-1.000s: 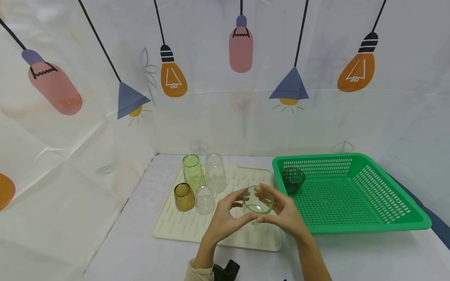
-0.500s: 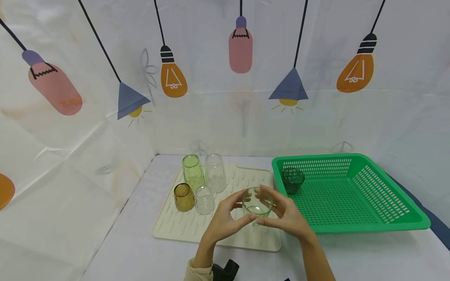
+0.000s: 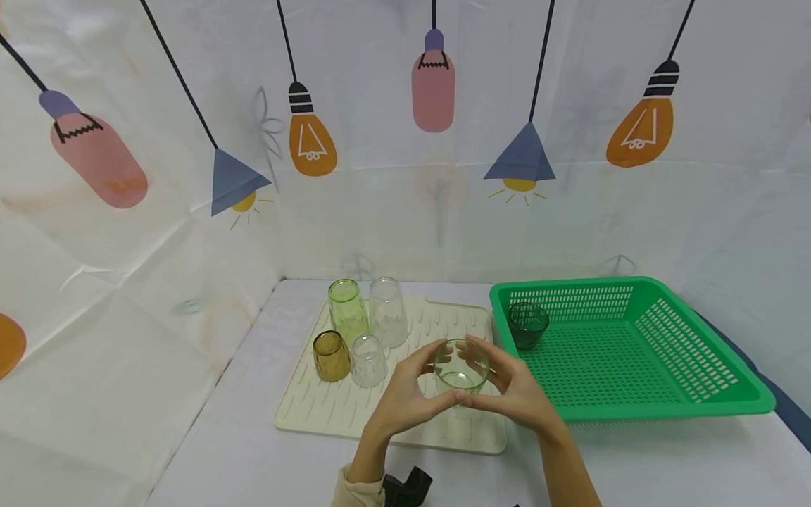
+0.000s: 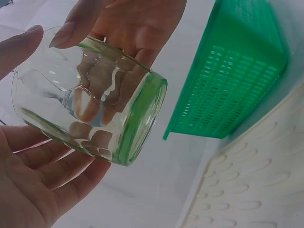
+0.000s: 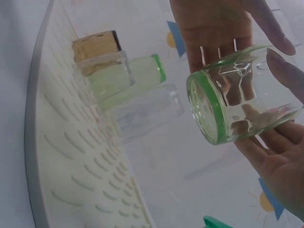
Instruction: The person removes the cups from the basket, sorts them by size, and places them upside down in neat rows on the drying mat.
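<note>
I find my left hand [image 3: 405, 401] and right hand [image 3: 521, 394] clamped round the glass [image 3: 461, 377], where even, light pressure should prevent slipping.

A see-through glass [image 3: 461, 367], tinted pale green with a deeper green base, sits mouth-up between the left hand [image 3: 408, 394] and right hand [image 3: 514, 391], above the ribbed mat [image 3: 329, 408], toward its right edge.
</note>
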`<move>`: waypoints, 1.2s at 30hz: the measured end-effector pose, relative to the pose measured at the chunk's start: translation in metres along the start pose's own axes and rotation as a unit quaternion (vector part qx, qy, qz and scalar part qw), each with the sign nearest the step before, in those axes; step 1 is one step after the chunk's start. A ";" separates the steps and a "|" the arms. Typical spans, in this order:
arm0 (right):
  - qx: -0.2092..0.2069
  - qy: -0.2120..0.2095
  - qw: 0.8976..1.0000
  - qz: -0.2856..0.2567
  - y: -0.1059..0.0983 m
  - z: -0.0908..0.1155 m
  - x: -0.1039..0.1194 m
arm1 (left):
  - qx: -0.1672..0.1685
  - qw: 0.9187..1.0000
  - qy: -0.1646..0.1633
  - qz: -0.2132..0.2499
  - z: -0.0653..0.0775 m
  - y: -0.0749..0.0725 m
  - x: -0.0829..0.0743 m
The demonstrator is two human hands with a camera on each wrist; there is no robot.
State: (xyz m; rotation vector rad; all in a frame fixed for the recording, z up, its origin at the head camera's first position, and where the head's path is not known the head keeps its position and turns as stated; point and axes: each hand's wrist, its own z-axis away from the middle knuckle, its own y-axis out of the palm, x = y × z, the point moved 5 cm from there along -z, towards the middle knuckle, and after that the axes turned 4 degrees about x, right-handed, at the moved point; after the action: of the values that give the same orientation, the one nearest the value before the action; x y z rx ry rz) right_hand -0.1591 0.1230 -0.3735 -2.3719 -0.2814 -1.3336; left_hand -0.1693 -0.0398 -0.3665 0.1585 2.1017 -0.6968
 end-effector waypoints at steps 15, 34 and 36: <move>0.021 -0.014 1.000 0.016 0.002 0.001 -0.003 | 0.014 0.996 -0.065 -0.059 -0.004 0.003 -0.006; 0.021 0.027 0.999 0.036 0.005 0.003 -0.011 | 0.058 0.963 -0.099 -0.244 -0.014 0.003 -0.018; 0.021 0.026 0.999 0.036 0.005 0.003 -0.010 | 0.057 0.962 -0.099 -0.248 -0.015 0.002 -0.018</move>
State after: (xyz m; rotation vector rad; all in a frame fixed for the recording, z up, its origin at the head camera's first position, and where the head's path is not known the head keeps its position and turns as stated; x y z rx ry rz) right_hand -0.1603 0.1201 -0.3850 -2.2873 -0.2045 -1.3407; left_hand -0.1685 -0.0275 -0.3469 -0.3772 1.9170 -1.0827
